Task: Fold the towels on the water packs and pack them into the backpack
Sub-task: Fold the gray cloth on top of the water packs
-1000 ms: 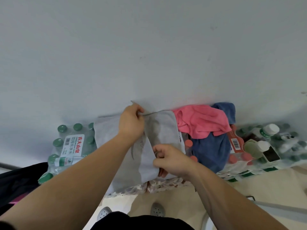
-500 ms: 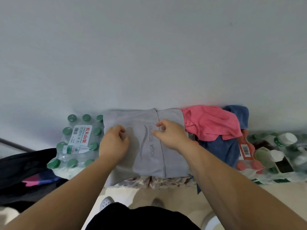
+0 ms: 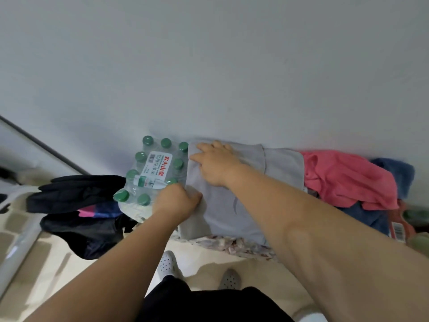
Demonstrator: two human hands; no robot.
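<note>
Pale bare wall runs behind everything, with the water packs pushed up against its foot. The right hand [image 3: 216, 165] lies flat with fingers spread, pressing the far left part of a smooth rectangular grey towel [image 3: 222, 214]. The left hand [image 3: 178, 201] sits closer to the person, knuckles up and fingers curled, gripping the towel's left edge near the front corner.

That grey towel lies part-folded across the packs, 1 layer showing over another, its front hanging over a floral-printed cloth [image 3: 232, 244]. Touching it on the left is a clear plastic-wrapped pack of green-capped water bottles [image 3: 151, 173]. On the right a crumpled pink towel [image 3: 343, 180] is heaped on a dark blue towel [image 3: 366, 219], neither folded. A slumped black fabric backpack with a pink patch [image 3: 76, 196] lies on the floor at the left; I cannot see its opening.

From where I stand, the risk is the fold going crooked. Caps make a bumpy bed, so if the left hand pulls while the right lets up, the layers could skew or the overhang could drag the towel down. Carried 1-handed to that collapsed bag, the bundle may well fall open. The pink towel's edge sits just beside the grey one and might get dragged along.
</note>
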